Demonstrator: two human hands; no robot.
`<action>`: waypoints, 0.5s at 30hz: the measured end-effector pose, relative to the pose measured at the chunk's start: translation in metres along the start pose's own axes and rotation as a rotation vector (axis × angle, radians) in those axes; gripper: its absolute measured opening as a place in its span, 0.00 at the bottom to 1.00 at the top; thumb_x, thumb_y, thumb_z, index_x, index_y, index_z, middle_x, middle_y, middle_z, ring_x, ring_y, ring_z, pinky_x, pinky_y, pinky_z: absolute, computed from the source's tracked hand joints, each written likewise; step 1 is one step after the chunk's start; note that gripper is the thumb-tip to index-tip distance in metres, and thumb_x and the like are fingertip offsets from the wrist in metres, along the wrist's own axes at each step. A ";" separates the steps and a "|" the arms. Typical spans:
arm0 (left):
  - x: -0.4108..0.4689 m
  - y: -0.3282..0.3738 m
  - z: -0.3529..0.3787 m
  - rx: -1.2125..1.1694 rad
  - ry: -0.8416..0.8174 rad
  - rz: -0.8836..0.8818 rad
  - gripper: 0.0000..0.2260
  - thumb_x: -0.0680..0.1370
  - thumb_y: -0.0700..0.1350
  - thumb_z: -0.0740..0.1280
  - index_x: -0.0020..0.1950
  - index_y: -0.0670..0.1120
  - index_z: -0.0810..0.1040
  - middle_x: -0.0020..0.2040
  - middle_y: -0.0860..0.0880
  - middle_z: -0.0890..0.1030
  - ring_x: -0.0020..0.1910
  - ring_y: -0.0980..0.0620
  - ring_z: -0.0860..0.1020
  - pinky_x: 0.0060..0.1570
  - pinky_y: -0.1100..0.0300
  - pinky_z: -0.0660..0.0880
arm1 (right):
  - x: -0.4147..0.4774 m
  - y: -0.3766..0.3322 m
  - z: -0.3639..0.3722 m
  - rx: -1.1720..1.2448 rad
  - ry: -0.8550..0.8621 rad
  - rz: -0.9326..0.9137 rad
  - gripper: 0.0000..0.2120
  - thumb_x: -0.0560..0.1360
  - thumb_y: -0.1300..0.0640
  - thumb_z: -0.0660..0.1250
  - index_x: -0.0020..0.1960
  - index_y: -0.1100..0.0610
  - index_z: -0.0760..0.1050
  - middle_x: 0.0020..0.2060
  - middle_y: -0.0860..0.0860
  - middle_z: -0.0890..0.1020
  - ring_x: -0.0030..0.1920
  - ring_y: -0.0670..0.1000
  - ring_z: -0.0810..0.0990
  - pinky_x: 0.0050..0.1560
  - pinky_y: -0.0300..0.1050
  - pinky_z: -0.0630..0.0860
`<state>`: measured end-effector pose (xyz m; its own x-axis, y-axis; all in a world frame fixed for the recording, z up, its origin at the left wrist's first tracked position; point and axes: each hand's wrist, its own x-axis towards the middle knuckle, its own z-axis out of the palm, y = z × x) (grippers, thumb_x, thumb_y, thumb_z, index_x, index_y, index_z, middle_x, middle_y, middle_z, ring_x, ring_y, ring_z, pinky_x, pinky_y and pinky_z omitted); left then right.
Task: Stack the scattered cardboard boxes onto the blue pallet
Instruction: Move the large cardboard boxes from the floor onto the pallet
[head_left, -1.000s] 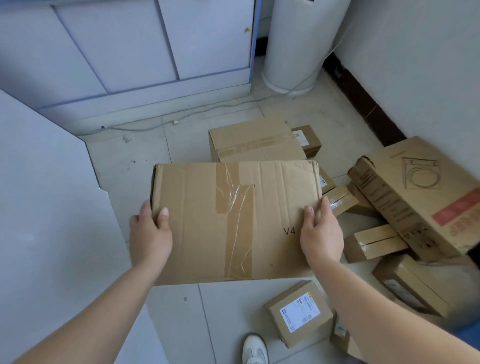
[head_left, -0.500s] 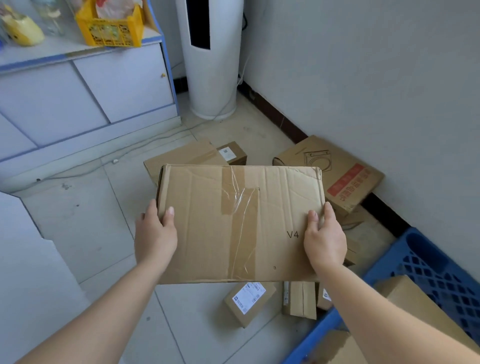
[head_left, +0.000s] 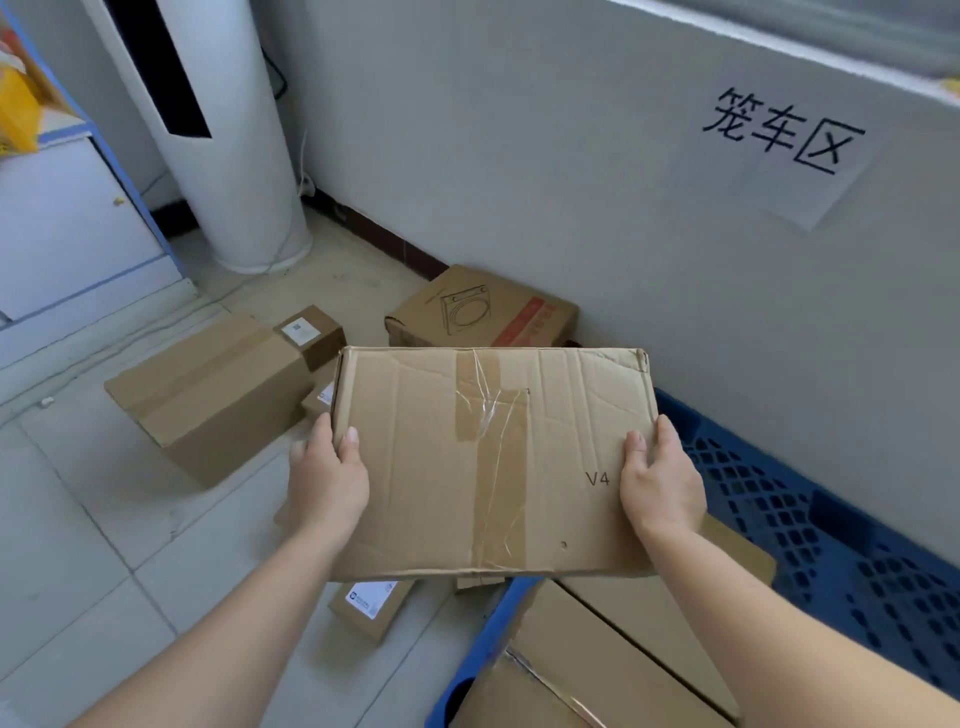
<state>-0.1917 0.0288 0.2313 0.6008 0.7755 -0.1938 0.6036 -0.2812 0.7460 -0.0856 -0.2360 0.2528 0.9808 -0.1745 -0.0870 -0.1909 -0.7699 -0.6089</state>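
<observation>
I hold a flat, creased cardboard box (head_left: 467, 457) marked "V4", taped down its middle, in the air at the centre. My left hand (head_left: 327, 478) grips its left edge and my right hand (head_left: 662, 478) grips its right edge. The blue pallet (head_left: 810, 525) lies at the lower right against the wall, with a large cardboard box (head_left: 597, 654) on it, partly under the held box. Scattered boxes lie on the floor: a large one (head_left: 208, 389) to the left, a small labelled one (head_left: 310, 335), a box with a printed appliance drawing (head_left: 483, 309) by the wall, and a labelled one (head_left: 371, 605) below.
A tall white cylindrical unit (head_left: 218, 140) stands in the corner at the back left. A white and blue cabinet (head_left: 67, 218) fills the far left. The grey wall (head_left: 571, 171) carries a paper sign (head_left: 784, 135) at the upper right. The floor (head_left: 78, 519) is tiled.
The view has swung right and up, bringing the blue pallet and the wall sign into sight. The held box has travelled with both hands toward the pallet side.
</observation>
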 end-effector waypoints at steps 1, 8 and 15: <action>-0.005 0.008 0.010 -0.001 -0.024 0.017 0.20 0.82 0.51 0.53 0.73 0.48 0.64 0.66 0.42 0.68 0.62 0.42 0.70 0.58 0.50 0.66 | 0.002 0.011 -0.009 -0.001 0.017 0.019 0.25 0.80 0.46 0.53 0.75 0.52 0.57 0.69 0.53 0.70 0.67 0.57 0.69 0.62 0.53 0.67; -0.046 0.057 0.066 0.008 -0.171 0.108 0.22 0.82 0.50 0.53 0.76 0.47 0.60 0.71 0.42 0.64 0.67 0.42 0.67 0.63 0.50 0.64 | 0.009 0.084 -0.063 0.018 0.111 0.144 0.25 0.80 0.46 0.53 0.75 0.53 0.57 0.69 0.54 0.69 0.68 0.58 0.68 0.64 0.54 0.66; -0.099 0.098 0.135 0.051 -0.284 0.205 0.22 0.82 0.51 0.54 0.76 0.48 0.59 0.70 0.42 0.65 0.68 0.43 0.66 0.65 0.50 0.63 | 0.012 0.168 -0.116 0.059 0.213 0.278 0.25 0.80 0.46 0.53 0.75 0.52 0.57 0.70 0.53 0.69 0.69 0.57 0.68 0.65 0.54 0.65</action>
<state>-0.1212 -0.1515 0.2370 0.8297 0.5140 -0.2177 0.4761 -0.4482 0.7565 -0.1103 -0.4384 0.2410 0.8600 -0.5018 -0.0932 -0.4412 -0.6392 -0.6299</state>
